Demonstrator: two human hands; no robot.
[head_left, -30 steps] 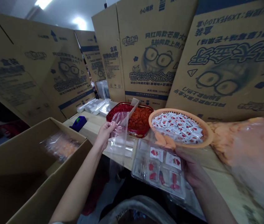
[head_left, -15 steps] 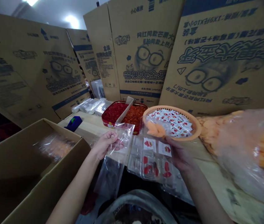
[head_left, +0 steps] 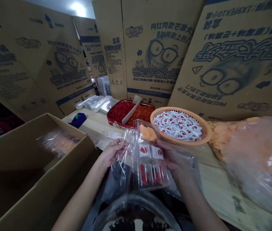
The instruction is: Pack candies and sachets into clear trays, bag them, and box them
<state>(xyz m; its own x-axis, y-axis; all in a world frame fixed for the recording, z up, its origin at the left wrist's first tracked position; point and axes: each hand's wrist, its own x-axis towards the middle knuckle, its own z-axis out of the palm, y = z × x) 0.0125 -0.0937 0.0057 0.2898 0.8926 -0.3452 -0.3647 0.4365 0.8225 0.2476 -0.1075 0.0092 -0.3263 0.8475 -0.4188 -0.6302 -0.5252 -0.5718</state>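
My left hand [head_left: 114,151] pinches a clear plastic bag [head_left: 120,179] that hangs down below the fingers. My right hand [head_left: 172,155] grips the right side of a clear plastic tray [head_left: 153,184], its fingers partly behind it. Orange candy pieces [head_left: 147,133] fill the tray's top compartment. Two white printed sachets [head_left: 150,151] sit in the middle, and red candy pieces [head_left: 151,174] lie in the lower compartments. The tray's left edge is close beside the bag; I cannot tell whether it is inside the bag's mouth.
Behind are a red tin [head_left: 119,122] of red and orange pieces with a divider, and an orange basket [head_left: 205,130] of sachets. An open cardboard box [head_left: 42,189] stands left, near a blue tape dispenser [head_left: 78,120]. A large bag of orange candy [head_left: 246,144] lies right.
My right hand has lifted the filled tray off the table and brought it left, up against the bag. My left hand still holds the bag, slightly lower and further right.
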